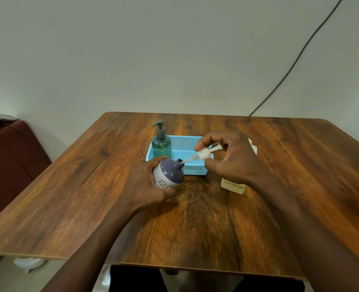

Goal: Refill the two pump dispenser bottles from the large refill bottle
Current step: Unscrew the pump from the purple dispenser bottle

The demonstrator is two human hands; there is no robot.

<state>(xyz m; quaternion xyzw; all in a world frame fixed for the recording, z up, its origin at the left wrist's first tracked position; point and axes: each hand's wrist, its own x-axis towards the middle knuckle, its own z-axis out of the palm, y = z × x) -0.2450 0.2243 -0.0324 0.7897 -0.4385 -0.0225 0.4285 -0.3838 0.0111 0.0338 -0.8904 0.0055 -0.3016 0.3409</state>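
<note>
Head view: we hold purple-topped bottle [168, 173] in left hand [151, 186], tilted above desk [69, 186]; right hand [231, 159] pinches pump head [208, 152], tube tip at neck. Green bottle [161, 144] capped in basket [187, 165]; refill bottle [233, 184] just right, mostly hidden. We judge neither fill confirmed.

- Left hand [153, 184] above the table's middle, fingers wrapped round the tilted bottle [168, 173], forearm running back to the near edge
- Right hand [231, 157] raised beside it, fingertips pinching the pump [208, 153], forearm angled toward the near right corner
</note>
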